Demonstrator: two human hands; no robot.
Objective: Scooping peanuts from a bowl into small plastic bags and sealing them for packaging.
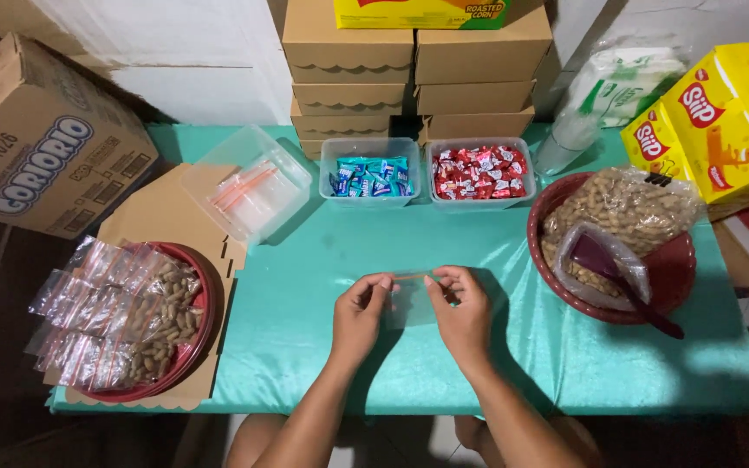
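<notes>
Both hands hover over the teal tablecloth [305, 286] near the table's front edge. Between them hangs a small clear bag [409, 299], stretched by its top strip. The left hand [359, 316] pinches the bag's left top corner with thumb and fingertips, the other fingers curled in; the right hand [463, 312] pinches the right corner the same way. Left of the hands, a red basket [205, 334] holds filled peanut bags [114, 321]. To the right, another red basket [678, 260] holds a big sack of peanuts [626, 204] and a scoop [608, 264]. Behind stand tubs of blue candy [368, 176] and red candy [479, 171].
</notes>
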